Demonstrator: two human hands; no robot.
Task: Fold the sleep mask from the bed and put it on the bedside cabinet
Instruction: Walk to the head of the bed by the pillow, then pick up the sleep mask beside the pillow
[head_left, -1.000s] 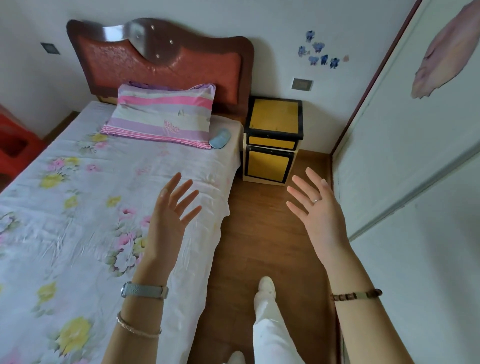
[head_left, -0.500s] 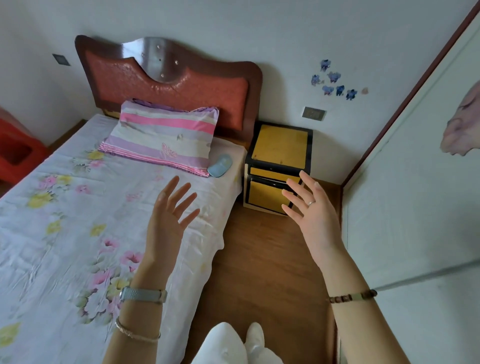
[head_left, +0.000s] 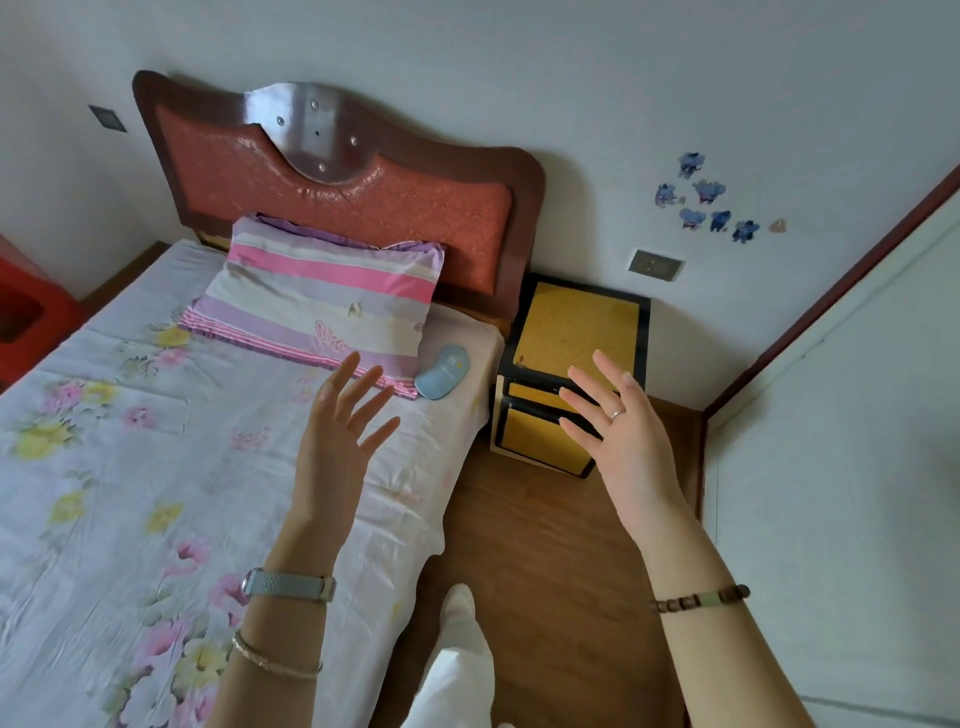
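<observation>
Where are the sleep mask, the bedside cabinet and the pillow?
sleep mask (head_left: 442, 372), head view, middle of its blue face.
bedside cabinet (head_left: 574, 326), head view, its yellow top.
pillow (head_left: 322, 296), head view, middle of its striped cover.

The person is a step closer to the head of the bed: both hands (head_left: 337, 447) (head_left: 631, 441) (spread, holding nothing) now reach further toward twelve o'clock, the right one overlapping the bedside cabinet (head_left: 571, 332), the left nearing the sleep mask (head_left: 442, 372).

Sleep mask (head_left: 442, 372) on bed (head_left: 156, 467), right of pillow (head_left: 322, 301), left of bedside cabinet (head_left: 571, 332)
</observation>
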